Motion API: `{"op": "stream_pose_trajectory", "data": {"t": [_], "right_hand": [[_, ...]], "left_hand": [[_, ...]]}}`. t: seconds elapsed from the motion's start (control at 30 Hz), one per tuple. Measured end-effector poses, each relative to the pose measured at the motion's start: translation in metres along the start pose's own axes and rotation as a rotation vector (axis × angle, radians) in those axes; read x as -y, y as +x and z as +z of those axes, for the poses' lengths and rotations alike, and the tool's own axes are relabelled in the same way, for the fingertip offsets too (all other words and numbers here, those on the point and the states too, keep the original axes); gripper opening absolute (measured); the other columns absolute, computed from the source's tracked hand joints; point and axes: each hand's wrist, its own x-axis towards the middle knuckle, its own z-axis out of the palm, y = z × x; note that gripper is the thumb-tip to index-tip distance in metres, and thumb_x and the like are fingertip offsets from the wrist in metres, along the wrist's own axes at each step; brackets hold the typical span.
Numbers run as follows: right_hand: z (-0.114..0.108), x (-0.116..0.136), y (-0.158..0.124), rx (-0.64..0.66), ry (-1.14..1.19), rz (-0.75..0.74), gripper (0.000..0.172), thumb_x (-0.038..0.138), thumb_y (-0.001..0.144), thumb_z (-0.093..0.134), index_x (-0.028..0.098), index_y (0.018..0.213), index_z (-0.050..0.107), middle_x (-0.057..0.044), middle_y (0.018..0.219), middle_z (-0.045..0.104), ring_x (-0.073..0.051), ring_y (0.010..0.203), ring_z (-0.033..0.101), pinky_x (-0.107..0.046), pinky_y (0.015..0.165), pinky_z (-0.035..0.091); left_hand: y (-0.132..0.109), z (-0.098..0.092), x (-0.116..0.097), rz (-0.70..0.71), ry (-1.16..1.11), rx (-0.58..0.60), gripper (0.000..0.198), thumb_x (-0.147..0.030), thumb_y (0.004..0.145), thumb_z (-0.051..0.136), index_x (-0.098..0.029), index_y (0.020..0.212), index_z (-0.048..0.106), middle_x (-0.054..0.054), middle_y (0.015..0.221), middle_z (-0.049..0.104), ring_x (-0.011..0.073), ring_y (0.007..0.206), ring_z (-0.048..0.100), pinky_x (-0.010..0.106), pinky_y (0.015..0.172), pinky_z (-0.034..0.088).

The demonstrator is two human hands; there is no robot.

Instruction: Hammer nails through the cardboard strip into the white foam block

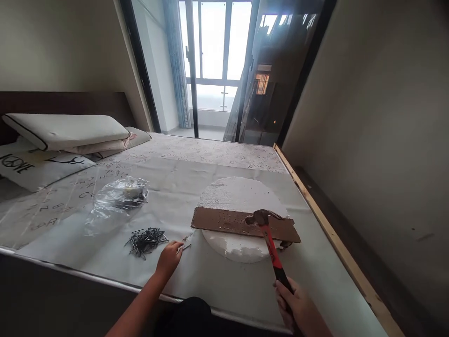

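My right hand [293, 302] is closed around the black lower grip of a claw hammer [271, 247]. The hammer's metal head is over a brown wooden board [222, 220], and I cannot tell whether it touches. Small marks dot the board, which lies across a round white slab [242, 193]. To the left of the board, my left hand [170, 258] pinches a nail [185, 247] between thumb and fingertips, low over the white sheet. A heap of loose dark nails [145, 241] lies just left of that hand.
A clear plastic bag [117, 199] with dark contents rests beyond the nail heap. Pillows [70, 131] are stacked at the left by the headboard [63, 100]. A wooden rail [326, 227] runs along the bed's right edge, and glass doors stand behind.
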Motion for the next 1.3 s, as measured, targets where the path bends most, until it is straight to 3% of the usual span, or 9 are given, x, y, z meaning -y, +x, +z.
{"op": "stream_pose_trajectory", "data": {"t": [0.1,0.23,0.43,0.53,0.63,0.77,0.87,1.03,1.3], "right_hand": [[0.002,-0.020,0.005,-0.004,0.141,0.007,0.048,0.066,0.066,0.052,0.020,0.073,0.039,0.012,0.046,0.035,-0.003,0.027,0.029,-0.017,0.026,0.027],[-0.008,-0.031,0.007,0.017,0.208,-0.009,0.051,0.066,0.063,0.055,0.018,0.077,0.042,0.012,0.046,0.037,-0.003,0.026,0.029,-0.017,0.026,0.028],[-0.022,-0.030,0.008,-0.029,0.266,-0.030,0.053,0.067,0.060,0.057,0.019,0.076,0.043,0.012,0.045,0.036,-0.003,0.026,0.030,-0.017,0.024,0.029],[-0.026,-0.031,0.010,-0.044,0.315,-0.025,0.053,0.067,0.059,0.057,0.020,0.076,0.041,0.012,0.045,0.036,-0.003,0.026,0.030,-0.017,0.023,0.027],[-0.028,-0.030,0.010,-0.046,0.349,-0.014,0.054,0.068,0.057,0.058,0.020,0.075,0.041,0.013,0.044,0.035,-0.003,0.025,0.029,-0.016,0.023,0.026],[-0.028,-0.024,0.008,-0.044,0.344,-0.028,0.053,0.067,0.060,0.057,0.019,0.075,0.042,0.012,0.045,0.037,-0.003,0.026,0.030,-0.016,0.025,0.027],[-0.028,-0.019,0.003,-0.058,0.300,-0.035,0.053,0.067,0.060,0.056,0.018,0.076,0.043,0.011,0.046,0.037,-0.003,0.027,0.031,-0.017,0.025,0.027],[-0.031,-0.018,-0.005,-0.083,0.232,-0.021,0.055,0.069,0.059,0.055,0.018,0.076,0.044,0.010,0.046,0.037,-0.003,0.027,0.031,-0.017,0.026,0.026],[-0.031,-0.013,-0.012,-0.078,0.192,-0.028,0.049,0.064,0.065,0.053,0.017,0.076,0.046,0.010,0.044,0.036,-0.003,0.029,0.030,-0.016,0.028,0.024]], "left_hand": [[-0.001,0.011,0.004,-0.020,0.161,0.117,0.027,-0.022,0.080,0.040,-0.018,0.091,0.065,0.007,0.096,0.062,0.0180,0.083,0.059,0.027,0.076,0.043],[0.010,0.015,-0.009,-0.018,0.341,0.203,0.027,-0.019,0.081,0.037,-0.020,0.079,0.064,0.006,0.090,0.062,0.0171,0.078,0.059,0.025,0.067,0.042],[0.015,-0.003,-0.030,0.108,0.411,0.137,0.023,-0.016,0.077,0.038,-0.017,0.072,0.061,0.007,0.079,0.062,0.0185,0.070,0.059,0.027,0.062,0.041],[0.014,-0.013,-0.066,0.232,0.211,0.058,0.021,-0.023,0.077,0.041,-0.018,0.074,0.061,0.004,0.071,0.063,0.0160,0.065,0.058,0.026,0.063,0.042],[0.021,-0.008,-0.124,0.265,-0.052,-0.010,0.016,-0.028,0.074,0.048,-0.020,0.073,0.062,0.001,0.068,0.065,0.0139,0.063,0.058,0.024,0.062,0.044],[0.044,0.026,-0.196,0.278,-0.296,-0.049,0.016,-0.029,0.072,0.053,-0.018,0.073,0.065,0.002,0.069,0.067,0.0134,0.062,0.060,0.023,0.059,0.045],[0.060,0.058,-0.224,0.315,-0.327,-0.056,0.015,-0.026,0.072,0.053,-0.018,0.072,0.066,0.003,0.071,0.068,0.0141,0.063,0.060,0.024,0.060,0.045],[0.068,0.089,-0.224,0.334,-0.304,-0.066,0.014,-0.020,0.071,0.053,-0.017,0.074,0.066,0.004,0.073,0.068,0.0154,0.067,0.061,0.026,0.063,0.045],[0.070,0.093,-0.220,0.326,-0.331,-0.086,0.016,-0.023,0.073,0.052,-0.016,0.076,0.066,0.004,0.075,0.067,0.0151,0.068,0.060,0.026,0.064,0.046]]}}
